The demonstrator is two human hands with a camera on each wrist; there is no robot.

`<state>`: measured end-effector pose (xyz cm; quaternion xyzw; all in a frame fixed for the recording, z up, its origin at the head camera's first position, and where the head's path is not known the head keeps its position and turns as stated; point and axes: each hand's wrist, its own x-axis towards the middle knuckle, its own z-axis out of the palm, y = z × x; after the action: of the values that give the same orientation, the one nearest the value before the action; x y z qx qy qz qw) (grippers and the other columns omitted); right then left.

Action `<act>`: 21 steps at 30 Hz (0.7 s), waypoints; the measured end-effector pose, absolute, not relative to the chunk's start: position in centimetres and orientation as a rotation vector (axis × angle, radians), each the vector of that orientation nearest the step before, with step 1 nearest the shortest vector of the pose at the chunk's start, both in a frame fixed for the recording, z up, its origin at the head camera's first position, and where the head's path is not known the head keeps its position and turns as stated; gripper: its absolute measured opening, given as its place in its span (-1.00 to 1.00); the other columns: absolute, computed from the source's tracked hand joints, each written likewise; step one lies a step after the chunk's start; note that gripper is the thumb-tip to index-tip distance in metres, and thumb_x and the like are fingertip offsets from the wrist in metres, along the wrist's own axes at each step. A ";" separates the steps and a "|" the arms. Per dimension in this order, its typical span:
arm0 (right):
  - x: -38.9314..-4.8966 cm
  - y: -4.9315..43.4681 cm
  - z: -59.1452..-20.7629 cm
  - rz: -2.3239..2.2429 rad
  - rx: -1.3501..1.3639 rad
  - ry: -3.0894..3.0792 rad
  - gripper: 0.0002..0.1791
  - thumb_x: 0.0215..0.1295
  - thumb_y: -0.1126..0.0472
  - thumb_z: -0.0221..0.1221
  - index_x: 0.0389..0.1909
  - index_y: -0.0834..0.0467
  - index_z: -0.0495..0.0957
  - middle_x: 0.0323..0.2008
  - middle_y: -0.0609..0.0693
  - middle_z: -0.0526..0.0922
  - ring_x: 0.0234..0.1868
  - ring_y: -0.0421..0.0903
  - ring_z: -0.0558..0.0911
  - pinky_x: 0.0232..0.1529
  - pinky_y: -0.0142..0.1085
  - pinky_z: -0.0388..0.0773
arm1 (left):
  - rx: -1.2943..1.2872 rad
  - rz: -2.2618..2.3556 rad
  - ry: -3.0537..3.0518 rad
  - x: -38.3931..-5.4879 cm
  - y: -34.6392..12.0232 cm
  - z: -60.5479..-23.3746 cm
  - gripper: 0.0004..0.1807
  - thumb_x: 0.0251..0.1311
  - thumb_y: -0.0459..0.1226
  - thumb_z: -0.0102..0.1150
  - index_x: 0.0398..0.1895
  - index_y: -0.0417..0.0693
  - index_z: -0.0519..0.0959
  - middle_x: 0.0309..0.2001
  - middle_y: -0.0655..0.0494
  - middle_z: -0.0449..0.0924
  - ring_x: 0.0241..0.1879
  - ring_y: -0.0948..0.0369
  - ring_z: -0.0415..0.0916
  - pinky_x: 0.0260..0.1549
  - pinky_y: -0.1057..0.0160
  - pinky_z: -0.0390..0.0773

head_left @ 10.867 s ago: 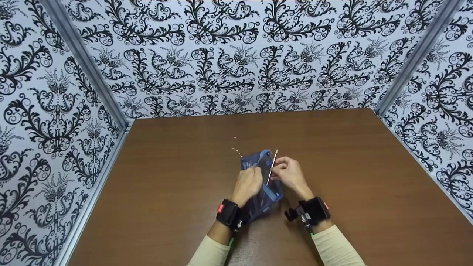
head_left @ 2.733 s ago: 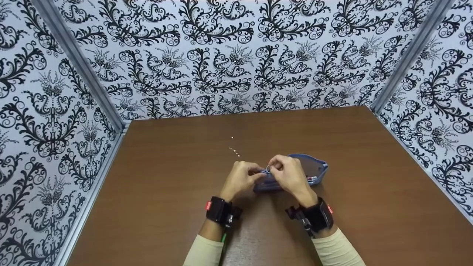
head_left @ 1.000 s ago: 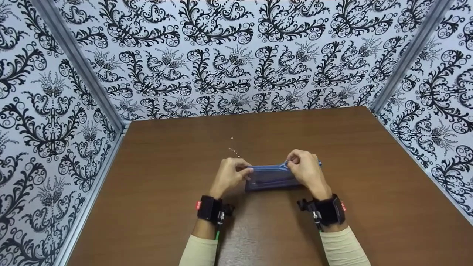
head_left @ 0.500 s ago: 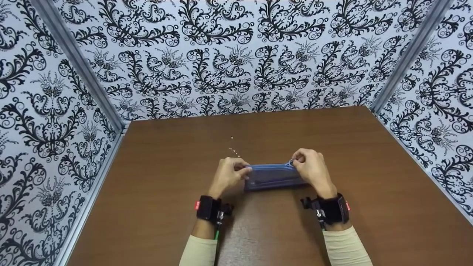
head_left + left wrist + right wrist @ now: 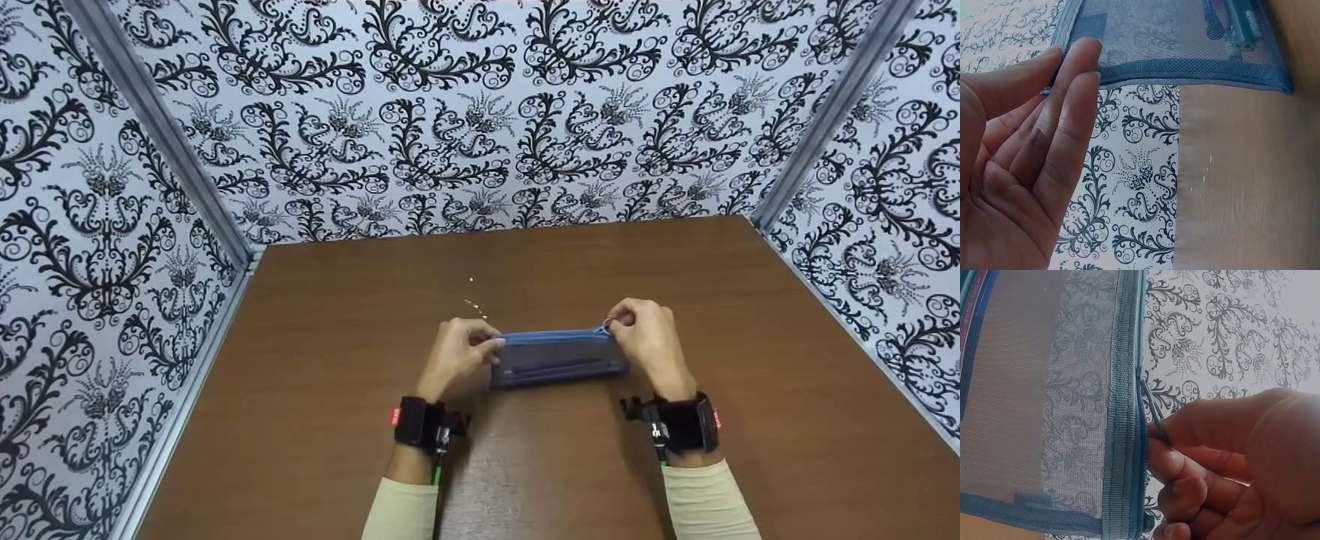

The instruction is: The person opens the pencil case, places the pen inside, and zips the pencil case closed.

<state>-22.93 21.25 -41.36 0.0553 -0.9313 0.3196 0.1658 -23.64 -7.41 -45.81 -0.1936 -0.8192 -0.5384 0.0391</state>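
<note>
A blue see-through mesh pencil case (image 5: 559, 356) stands upright at the middle of the table, its long zip edge on top. My left hand (image 5: 456, 349) pinches the upper left corner of the case between thumb and fingers. At the other end, my right hand (image 5: 651, 337) pinches the ring-shaped zipper pull (image 5: 1154, 410), close to the right end of the zip. The blue zip (image 5: 1123, 405) runs closed to the left of the pull. Pens (image 5: 1241, 25) show through the mesh, lying along the bottom of the case.
The brown wooden table (image 5: 360, 300) carries a few small bright specks (image 5: 476, 307) behind the case. Walls with a black-and-white scroll pattern (image 5: 480, 112) enclose its back and sides.
A pencil went into the open case earlier. Since then the right hand has drawn the zipper pull from left to right, closing the mouth; the left hand has shifted slightly left.
</note>
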 end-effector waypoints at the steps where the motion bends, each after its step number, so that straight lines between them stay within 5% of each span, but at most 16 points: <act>1: -23.0 21.3 -41.4 0.912 0.159 -2.650 -0.95 0.11 0.41 0.26 -0.42 0.26 0.68 -0.48 0.09 0.71 -0.42 0.01 0.66 -0.32 -0.18 0.54 | -0.593 -1.658 -2.511 -23.6 -7.4 -45.8 -0.92 0.20 -0.41 0.29 -0.31 -0.29 0.70 -0.38 -0.08 0.74 -0.52 0.05 0.71 -0.48 0.32 0.63; 21: -22.9 22.7 -41.1 0.890 0.121 -2.607 -0.93 0.10 0.45 0.26 -0.45 0.28 0.69 -0.48 0.14 0.72 -0.41 0.07 0.67 -0.29 -0.11 0.55 | -0.547 -1.662 -2.543 -23.6 -8.0 -45.8 -0.92 0.20 -0.42 0.29 -0.29 -0.27 0.71 -0.36 -0.06 0.74 -0.53 0.12 0.69 -0.44 0.19 0.67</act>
<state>-22.92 22.72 -41.11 0.0432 -0.9281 0.3167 0.1908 -23.64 -7.99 -45.75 -0.1773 -0.8235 -0.5381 0.0274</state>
